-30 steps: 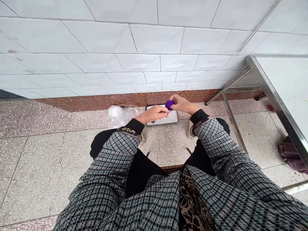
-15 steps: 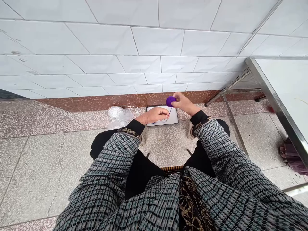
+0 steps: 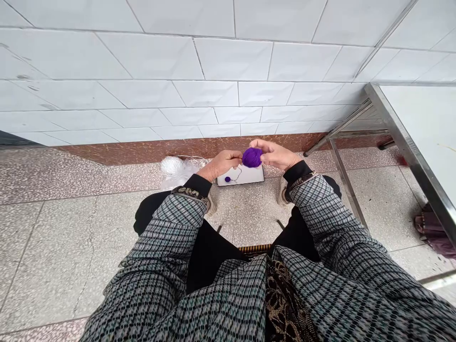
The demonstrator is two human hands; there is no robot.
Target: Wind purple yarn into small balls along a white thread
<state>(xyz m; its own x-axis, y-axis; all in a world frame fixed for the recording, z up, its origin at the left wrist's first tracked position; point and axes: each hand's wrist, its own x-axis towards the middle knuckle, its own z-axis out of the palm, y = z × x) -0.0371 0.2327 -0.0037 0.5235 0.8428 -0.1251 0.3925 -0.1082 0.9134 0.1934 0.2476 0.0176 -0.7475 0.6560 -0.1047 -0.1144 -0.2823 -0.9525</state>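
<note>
A ball of purple yarn [image 3: 251, 157] is held up between my two hands, above a white board [image 3: 251, 177] with a dark rim on the floor. My right hand [image 3: 277, 155] grips the ball from its right side, fingers over the top and thumb in front. On the other side, my left hand [image 3: 225, 164] is closed in a pinch at the ball's left end; the strand between its fingertips is too small to make out. A smaller purple ball [image 3: 227, 179] lies on the board's left part, beside a thin, curving dark strand [image 3: 238, 175].
Left of the board, white yarn [image 3: 171, 165] sits with a clear plastic bag [image 3: 174, 181] on the speckled floor. A metal-framed table [image 3: 409, 142] stands at the right. Behind everything rises a white tiled wall [image 3: 235, 61]. Dark red cloth [image 3: 436, 230] hangs at the far right.
My hands have come together at the purple ball, which moved slightly down and turned. The taut strand between them no longer shows. The small purple ball on the board is now uncovered.
</note>
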